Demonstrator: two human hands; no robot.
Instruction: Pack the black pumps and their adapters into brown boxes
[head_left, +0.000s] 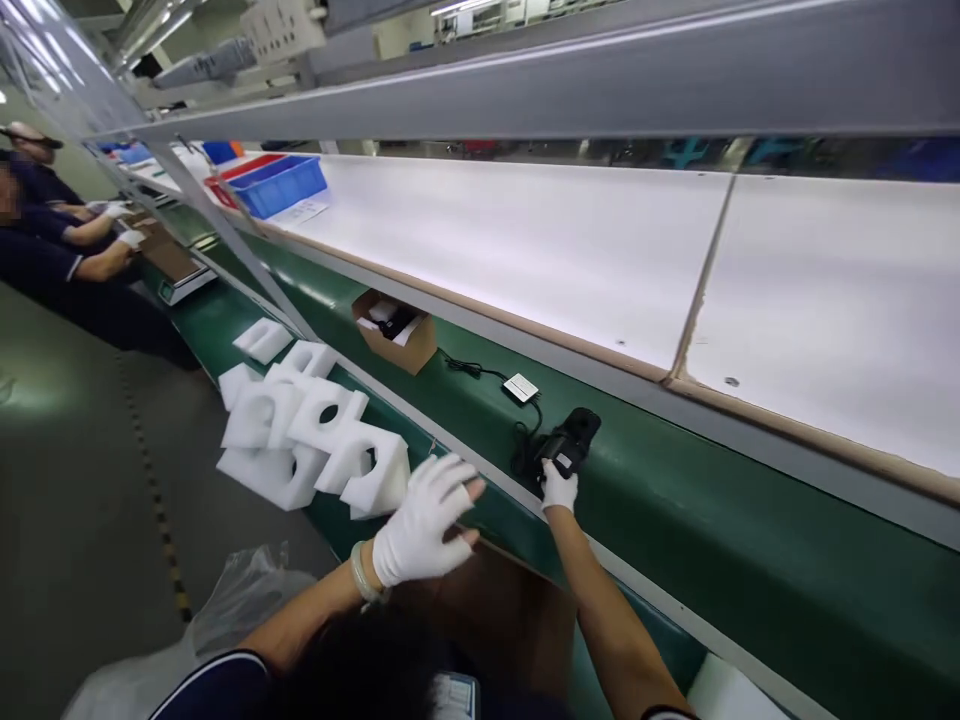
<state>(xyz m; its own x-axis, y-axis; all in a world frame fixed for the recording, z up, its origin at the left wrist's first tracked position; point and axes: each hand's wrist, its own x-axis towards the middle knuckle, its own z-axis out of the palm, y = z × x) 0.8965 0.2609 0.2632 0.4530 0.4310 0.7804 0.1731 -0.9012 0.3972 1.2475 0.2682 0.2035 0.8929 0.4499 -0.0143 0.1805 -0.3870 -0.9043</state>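
Note:
My right hand [559,490], in a white glove, is closed on a black handheld device [571,440] that rests on the green conveyor belt [675,520]. A black cable [480,372] runs from the device past a small white adapter [520,388]. My left hand [426,520], also gloved, hovers open with fingers spread just right of a pile of white foam inserts [307,430]; it holds nothing. An open cardboard box [394,330] with contents sits further up the belt.
White shelf panels [525,240] run along the far side of the belt. Blue and red bins [277,182] stand at the back left. Other people in dark uniforms [52,230] work at the far left by a scale. A plastic bag [240,600] lies on the floor.

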